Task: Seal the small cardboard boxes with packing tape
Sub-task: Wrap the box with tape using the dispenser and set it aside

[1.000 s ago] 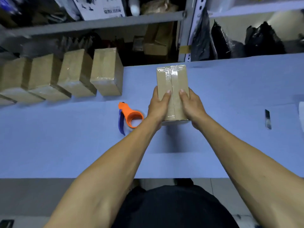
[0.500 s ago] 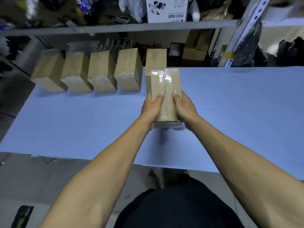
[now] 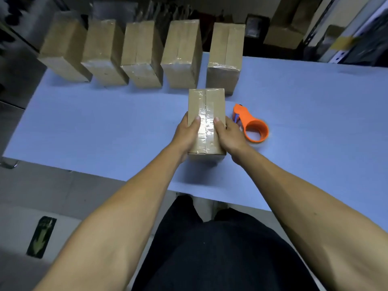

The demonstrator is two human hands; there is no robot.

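Hands, left (image 3: 185,137) and right (image 3: 228,138), grasp a taped box (image 3: 206,114) beside the orange tape dispenser (image 3: 252,124)

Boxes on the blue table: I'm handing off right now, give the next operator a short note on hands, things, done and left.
Left hand and right hand grip the held box from either side, thumbs on top.
The held box has tape along its top seam and sits in front of the row's right end.
Five taped boxes stand in a row at the table's far edge.
The orange tape dispenser lies just right of the held box.
Left: set this box into the row; no untaped boxes in view.
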